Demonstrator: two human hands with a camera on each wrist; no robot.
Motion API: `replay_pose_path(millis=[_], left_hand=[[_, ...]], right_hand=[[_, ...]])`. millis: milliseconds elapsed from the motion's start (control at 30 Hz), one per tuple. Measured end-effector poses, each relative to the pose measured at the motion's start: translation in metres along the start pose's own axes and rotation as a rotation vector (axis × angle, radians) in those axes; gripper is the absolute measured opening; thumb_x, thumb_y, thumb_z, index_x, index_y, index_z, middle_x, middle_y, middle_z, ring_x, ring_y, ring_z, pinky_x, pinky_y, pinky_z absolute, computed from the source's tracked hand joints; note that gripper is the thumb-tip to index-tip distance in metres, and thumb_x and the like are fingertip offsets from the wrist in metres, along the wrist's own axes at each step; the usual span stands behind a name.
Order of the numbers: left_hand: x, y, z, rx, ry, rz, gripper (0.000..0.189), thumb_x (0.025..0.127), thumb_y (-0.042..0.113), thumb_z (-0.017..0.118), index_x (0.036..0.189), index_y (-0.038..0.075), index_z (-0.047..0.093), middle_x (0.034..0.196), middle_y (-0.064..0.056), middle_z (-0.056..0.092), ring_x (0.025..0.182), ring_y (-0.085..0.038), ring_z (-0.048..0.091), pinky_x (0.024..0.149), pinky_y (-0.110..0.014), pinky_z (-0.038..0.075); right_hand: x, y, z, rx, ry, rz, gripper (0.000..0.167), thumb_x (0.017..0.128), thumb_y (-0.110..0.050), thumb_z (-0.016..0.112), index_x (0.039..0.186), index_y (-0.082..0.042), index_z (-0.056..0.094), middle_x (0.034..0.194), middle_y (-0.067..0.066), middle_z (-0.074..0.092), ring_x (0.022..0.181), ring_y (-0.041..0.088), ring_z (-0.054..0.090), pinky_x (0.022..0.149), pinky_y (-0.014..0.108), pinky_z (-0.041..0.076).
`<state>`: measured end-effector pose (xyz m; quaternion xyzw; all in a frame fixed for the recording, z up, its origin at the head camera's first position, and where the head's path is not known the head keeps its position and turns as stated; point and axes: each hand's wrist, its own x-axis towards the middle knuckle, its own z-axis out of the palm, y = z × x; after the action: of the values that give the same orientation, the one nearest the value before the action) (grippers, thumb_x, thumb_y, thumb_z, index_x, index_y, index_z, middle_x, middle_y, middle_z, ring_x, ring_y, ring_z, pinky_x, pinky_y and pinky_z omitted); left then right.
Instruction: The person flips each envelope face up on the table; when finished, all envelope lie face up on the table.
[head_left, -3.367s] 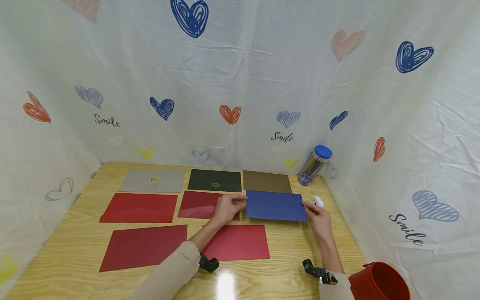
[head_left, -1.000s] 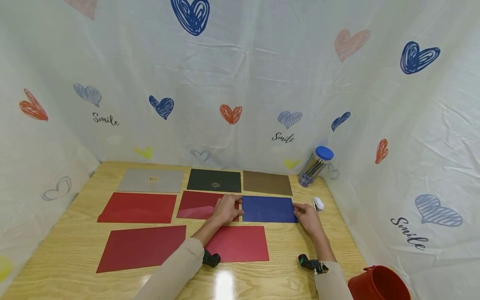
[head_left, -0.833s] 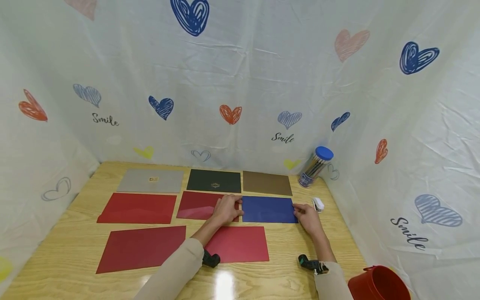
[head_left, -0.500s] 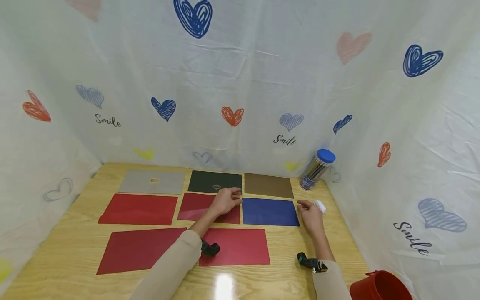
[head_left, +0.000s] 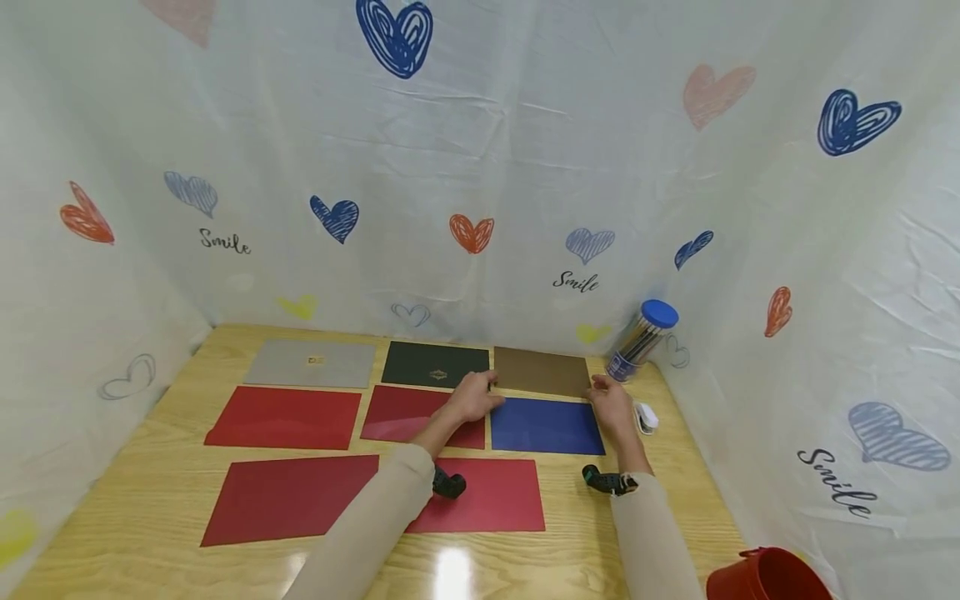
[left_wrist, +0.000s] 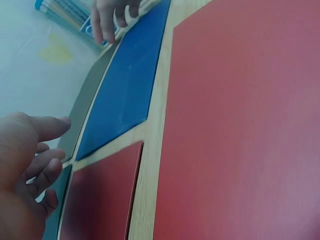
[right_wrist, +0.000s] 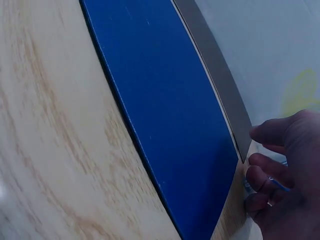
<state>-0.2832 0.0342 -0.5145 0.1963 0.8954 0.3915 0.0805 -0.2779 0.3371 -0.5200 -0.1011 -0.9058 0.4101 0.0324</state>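
My left hand (head_left: 471, 397) hovers at the left edge of a flat brown card (head_left: 542, 371), over the near corner of a dark green card (head_left: 427, 363) with a gold emblem. In the left wrist view, its thumb and loosely bent fingers stand apart with nothing between them. At the brown card's right corner is my right hand (head_left: 613, 410); the right wrist view has its thumb (right_wrist: 267, 131) right at the card's edge, the other fingers bent below. A blue card (head_left: 547, 425) lies flat in front of the brown one, beside a dark red card (head_left: 405, 412).
A grey card (head_left: 309, 364), a bright red card (head_left: 288, 417) and two more red cards, left (head_left: 292, 500) and middle (head_left: 498, 496), lie on the wooden table. At right stand a blue-lidded pencil jar (head_left: 642, 337), a small white stapler-like object (head_left: 646, 417) and a red bucket (head_left: 772, 575).
The blue card, earlier held raised by both hands, now lies on the table, let go. Both hands have moved back from its sides to the ends of the brown card.
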Motion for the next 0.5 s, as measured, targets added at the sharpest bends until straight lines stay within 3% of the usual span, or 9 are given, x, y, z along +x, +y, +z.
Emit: replay_pose_path(millis=[167, 500], left_hand=[[0.0034, 0.0045, 0.0061, 0.046, -0.006, -0.030, 0.058, 0.097, 0.020, 0.068, 0.148, 0.000, 0.048, 0.131, -0.017, 0.064, 0.102, -0.027, 0.066, 0.089, -0.040, 0.053], [0.0028, 0.0079, 0.0081, 0.019, 0.005, -0.030, 0.058, 0.098, 0.018, 0.067, 0.149, 0.000, 0.046, 0.140, -0.015, 0.060, 0.112, -0.029, 0.063, 0.094, -0.041, 0.051]], right_hand=[[0.0013, 0.0007, 0.0016, 0.019, 0.007, 0.018, 0.048, 0.096, -0.011, 0.062, 0.140, 0.004, 0.053, 0.135, 0.029, 0.056, 0.122, 0.042, 0.055, 0.099, 0.051, 0.046], [0.0015, -0.0005, 0.0010, 0.040, -0.012, 0.008, 0.052, 0.097, -0.009, 0.060, 0.145, 0.005, 0.047, 0.137, 0.028, 0.056, 0.120, 0.042, 0.059, 0.099, 0.051, 0.048]])
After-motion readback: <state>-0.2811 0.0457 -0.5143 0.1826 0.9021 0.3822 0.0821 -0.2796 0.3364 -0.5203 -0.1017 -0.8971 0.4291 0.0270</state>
